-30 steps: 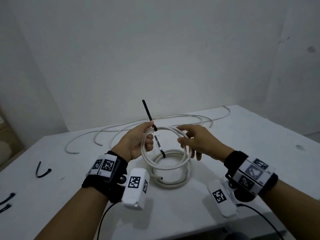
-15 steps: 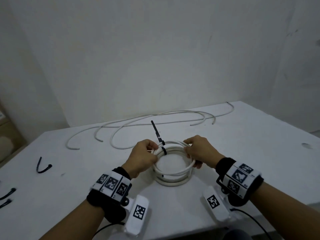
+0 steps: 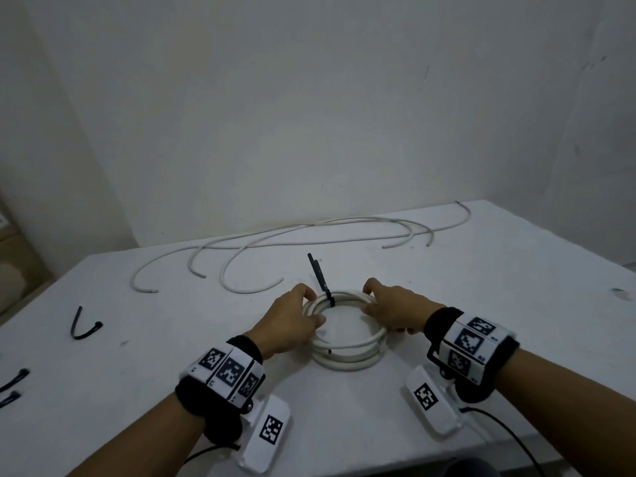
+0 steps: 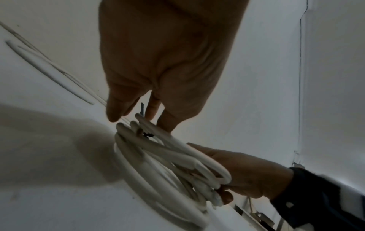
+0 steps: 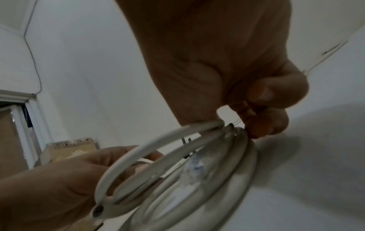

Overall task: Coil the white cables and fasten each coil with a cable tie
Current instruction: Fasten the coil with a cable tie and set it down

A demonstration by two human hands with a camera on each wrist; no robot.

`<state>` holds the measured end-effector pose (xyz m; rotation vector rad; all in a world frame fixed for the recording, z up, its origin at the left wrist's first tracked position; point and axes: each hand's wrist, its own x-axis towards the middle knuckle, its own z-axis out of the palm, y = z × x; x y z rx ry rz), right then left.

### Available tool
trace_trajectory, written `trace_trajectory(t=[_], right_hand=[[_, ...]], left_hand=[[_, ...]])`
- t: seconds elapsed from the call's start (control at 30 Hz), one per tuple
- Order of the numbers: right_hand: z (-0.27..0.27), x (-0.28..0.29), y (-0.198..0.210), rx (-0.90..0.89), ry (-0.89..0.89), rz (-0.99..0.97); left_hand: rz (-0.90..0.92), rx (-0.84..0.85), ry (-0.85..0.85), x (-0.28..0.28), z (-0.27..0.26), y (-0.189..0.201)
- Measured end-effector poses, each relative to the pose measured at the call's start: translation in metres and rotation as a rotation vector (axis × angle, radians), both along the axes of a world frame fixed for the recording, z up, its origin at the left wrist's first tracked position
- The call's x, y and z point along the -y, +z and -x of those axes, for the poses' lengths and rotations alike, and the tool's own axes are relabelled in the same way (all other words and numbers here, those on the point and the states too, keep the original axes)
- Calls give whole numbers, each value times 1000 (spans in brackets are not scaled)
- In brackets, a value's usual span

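Round coil of thick white cable (image 3: 347, 349) on white tabletop (image 3: 481, 297), between both hands. Left hand (image 3: 289, 325) grips coil's left side, fingers curled over loops. Right hand (image 3: 395, 313) grips right side, thumb and fingers pinching strands. Black plastic cable tie (image 3: 321, 282) wrapped round far edge of coil, tail sticking up. Loose white cables (image 3: 309, 235) lie along far tabletop. Spare black ties (image 3: 84, 325) at left.
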<state>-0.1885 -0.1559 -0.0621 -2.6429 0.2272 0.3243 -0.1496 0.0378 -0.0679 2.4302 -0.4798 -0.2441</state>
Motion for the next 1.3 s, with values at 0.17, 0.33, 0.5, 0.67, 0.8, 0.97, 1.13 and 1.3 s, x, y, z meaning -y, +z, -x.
trace_trajectory(t=[0.17,0.33,0.5,0.67,0.8,0.97,1.13,1.3], right_hand=[[-1,9,0,-79,19,-7],[2,10,1,-149,63,-34],[3,10,-1,-183,85,-33],[6,12,4,-199,84,-62],[6,18,14,-182,75,-77],[-3,32,32,-153,51,-70],[-33,56,44,-41,25,7],[-81,85,44,31,-5,78]], left_hand=[[-166,-73,-131,-4,16,10],[-358,-131,-205,0,21,3],[-445,-180,-183,7,22,0],[-466,-177,-164,6,22,8],[-436,-146,-167,4,20,20],[-328,10,-91,5,7,44],[-153,185,45,7,-32,66],[-96,244,42,20,-79,80]])
